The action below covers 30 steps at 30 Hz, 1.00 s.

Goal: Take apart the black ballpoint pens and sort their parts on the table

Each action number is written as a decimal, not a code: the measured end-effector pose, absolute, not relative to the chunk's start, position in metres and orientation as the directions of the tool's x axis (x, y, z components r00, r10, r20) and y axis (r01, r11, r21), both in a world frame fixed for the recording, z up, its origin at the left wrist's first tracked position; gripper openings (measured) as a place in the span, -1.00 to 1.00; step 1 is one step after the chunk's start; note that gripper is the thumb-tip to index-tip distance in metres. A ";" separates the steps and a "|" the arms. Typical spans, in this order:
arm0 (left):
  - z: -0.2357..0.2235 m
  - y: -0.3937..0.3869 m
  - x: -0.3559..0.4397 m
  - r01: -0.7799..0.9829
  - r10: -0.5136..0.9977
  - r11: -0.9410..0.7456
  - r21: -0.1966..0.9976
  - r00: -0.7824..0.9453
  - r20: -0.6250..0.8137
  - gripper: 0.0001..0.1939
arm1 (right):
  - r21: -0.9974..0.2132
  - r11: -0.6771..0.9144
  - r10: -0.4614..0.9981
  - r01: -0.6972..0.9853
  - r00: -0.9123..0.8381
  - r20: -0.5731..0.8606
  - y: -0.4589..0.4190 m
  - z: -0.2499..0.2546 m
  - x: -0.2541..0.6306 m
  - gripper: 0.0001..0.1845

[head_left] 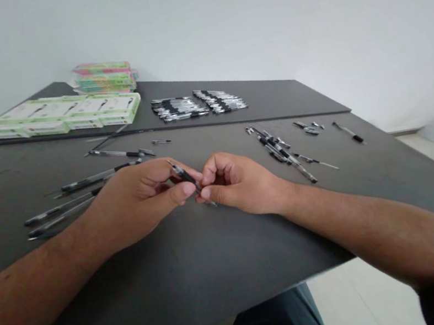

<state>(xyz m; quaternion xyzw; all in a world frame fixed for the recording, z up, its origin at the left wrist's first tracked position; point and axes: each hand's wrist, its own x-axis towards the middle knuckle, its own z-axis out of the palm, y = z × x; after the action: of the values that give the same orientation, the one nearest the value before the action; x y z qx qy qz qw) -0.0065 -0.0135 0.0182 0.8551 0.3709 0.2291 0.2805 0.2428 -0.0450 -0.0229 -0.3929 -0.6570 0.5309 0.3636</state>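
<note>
Between my two hands, above the dark table (217, 257), is a pen (182, 173) with a black grip and a clear tip pointing up and left. My left hand (151, 194) pinches it between thumb and fingers. The fingertips of my right hand (229, 181) are closed on its lower end, where a clear bit shows beneath them. My fingers cover much of the pen. Several pens (62, 215) lie partly behind my left forearm. To the right of my right hand is a loose pile of pens and pen parts (277, 146).
Boxes with pictures of pens (65, 112) sit at the back left, before a stack of colourful packets (104, 79). Two rows of pens (180, 107) lie at the back middle. Small pen parts (309, 128) and a single pen (348, 132) lie at the right.
</note>
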 end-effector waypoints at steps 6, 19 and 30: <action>0.017 -0.019 -0.013 0.529 0.820 -0.526 0.666 0.524 0.232 -0.75 | -0.707 0.478 0.849 0.522 -0.481 0.220 -0.034 -0.004 0.268 -0.87; 0.006 -0.016 -0.017 0.512 0.879 -0.432 0.743 0.425 0.218 -0.79 | -0.081 -0.135 0.989 0.988 0.129 -0.076 0.021 0.040 0.434 -0.79; -0.001 0.004 -0.026 0.515 0.827 -0.551 0.657 0.443 0.347 -0.72 | -0.085 -0.173 0.949 0.981 0.143 -0.282 0.035 0.018 0.451 -0.83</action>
<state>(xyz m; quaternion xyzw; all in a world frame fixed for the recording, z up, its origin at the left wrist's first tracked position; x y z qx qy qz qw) -0.0263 0.0035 -0.0013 0.8161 0.4110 0.3310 0.2356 0.4506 0.0350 0.0185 -0.7536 -0.6403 0.1363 -0.0594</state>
